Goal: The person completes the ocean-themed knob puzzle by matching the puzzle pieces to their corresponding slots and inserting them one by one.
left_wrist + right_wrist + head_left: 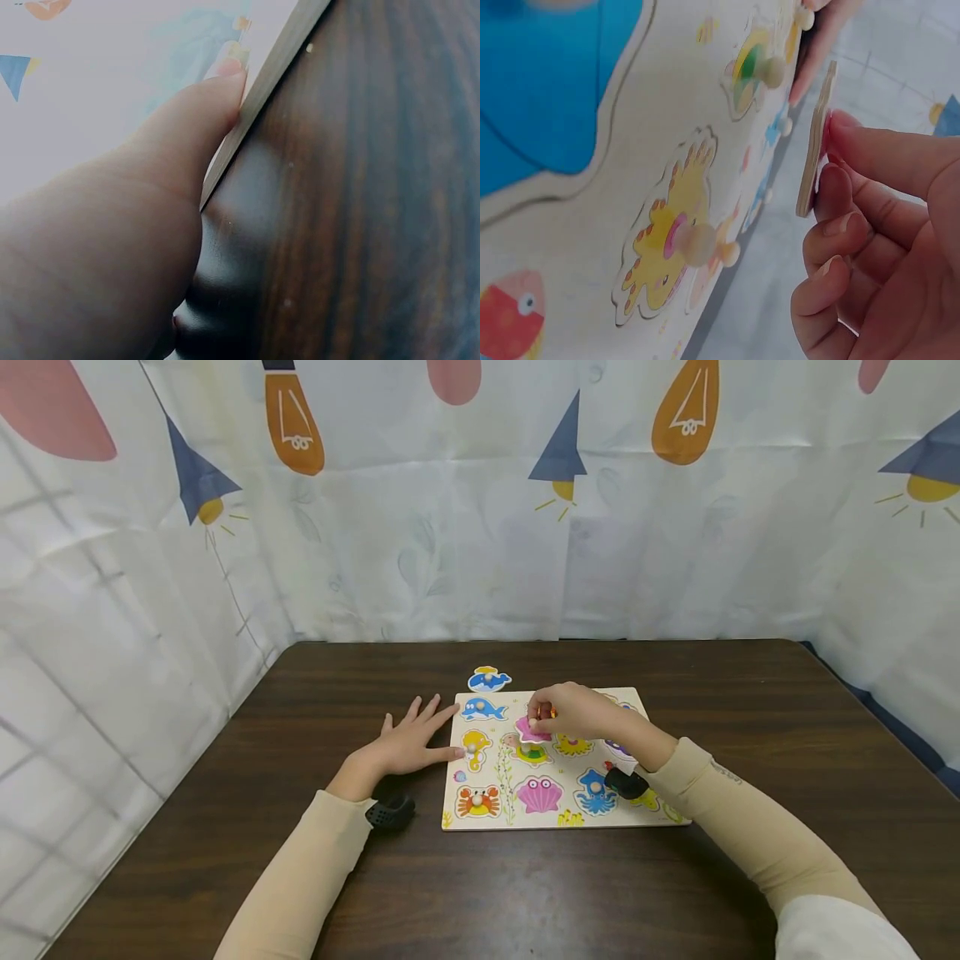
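A wooden knob puzzle board [491, 777] with sea-animal pictures lies on the table. Above its middle, my right hand [573, 710] pinches a pink puzzle piece [531, 732] between thumb and fingers. In the right wrist view the piece [817, 142] is seen edge-on, apart from the board. My left hand [405, 743] spreads its fingers at the board's left edge, the thumb overlapping the board near the yellow seahorse piece [475, 749]. The left wrist view shows that thumb [202, 112] along the board's edge. A pink shell picture [538, 794] shows no knob.
Behind the board's back left corner lies a blue whale piece [489, 680] with something yellow behind it. A crab piece [477, 802] and a blue octopus piece [596, 793] sit in the board's front row. A patterned curtain [480, 552] hangs behind the dark table [480, 893].
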Tool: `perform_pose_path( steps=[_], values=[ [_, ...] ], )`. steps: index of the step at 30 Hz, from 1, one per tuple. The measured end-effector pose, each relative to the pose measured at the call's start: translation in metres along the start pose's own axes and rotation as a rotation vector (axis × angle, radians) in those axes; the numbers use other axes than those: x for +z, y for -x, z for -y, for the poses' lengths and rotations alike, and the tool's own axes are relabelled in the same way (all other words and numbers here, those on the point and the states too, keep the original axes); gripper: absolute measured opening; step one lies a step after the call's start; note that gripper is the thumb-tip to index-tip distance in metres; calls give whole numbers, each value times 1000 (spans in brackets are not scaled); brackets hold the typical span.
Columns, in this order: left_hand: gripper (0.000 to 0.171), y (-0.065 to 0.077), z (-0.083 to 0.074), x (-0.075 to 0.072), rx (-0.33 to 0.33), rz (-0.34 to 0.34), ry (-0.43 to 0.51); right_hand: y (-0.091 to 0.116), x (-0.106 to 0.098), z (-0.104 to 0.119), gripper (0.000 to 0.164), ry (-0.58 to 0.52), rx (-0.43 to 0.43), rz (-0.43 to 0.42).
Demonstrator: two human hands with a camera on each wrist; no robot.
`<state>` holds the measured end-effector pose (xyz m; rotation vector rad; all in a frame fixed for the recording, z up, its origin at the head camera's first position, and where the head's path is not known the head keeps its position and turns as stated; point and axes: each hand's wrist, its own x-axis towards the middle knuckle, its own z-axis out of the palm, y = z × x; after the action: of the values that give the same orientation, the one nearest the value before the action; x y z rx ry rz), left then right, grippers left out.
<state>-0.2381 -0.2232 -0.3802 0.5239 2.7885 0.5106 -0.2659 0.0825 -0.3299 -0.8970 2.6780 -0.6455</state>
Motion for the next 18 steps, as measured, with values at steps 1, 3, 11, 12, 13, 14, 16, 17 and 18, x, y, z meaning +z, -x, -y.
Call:
perform_pose_path(
  steps=[1,3,11,12,13,14,16,17,18],
  values=[
    [93,0,0,0,1,-1,0,2,1,2,7,6,-12,4],
    [93,0,1,0,1,-1,0,6,2,5,9,17,-40,11],
    [93,-1,1,0,-2,-3,-6,22,8,16,13,39,-74,57],
    [93,-1,1,0,-1,-3,-5,24,9,17,13,42,-72,67],
    [93,0,0,-1,1,-3,-3,26,10,17,13,45,-70,76],
    [93,0,0,-1,3,-3,-1,27,11,17,14,51,-72,83],
    [93,0,0,-1,5,-3,2,31,14,18,14,63,-79,99],
    [93,0,0,-1,6,-2,2,32,15,19,14,73,-76,110],
    [93,0,0,-1,7,-1,2,34,17,20,14,78,-70,121]
  ],
)
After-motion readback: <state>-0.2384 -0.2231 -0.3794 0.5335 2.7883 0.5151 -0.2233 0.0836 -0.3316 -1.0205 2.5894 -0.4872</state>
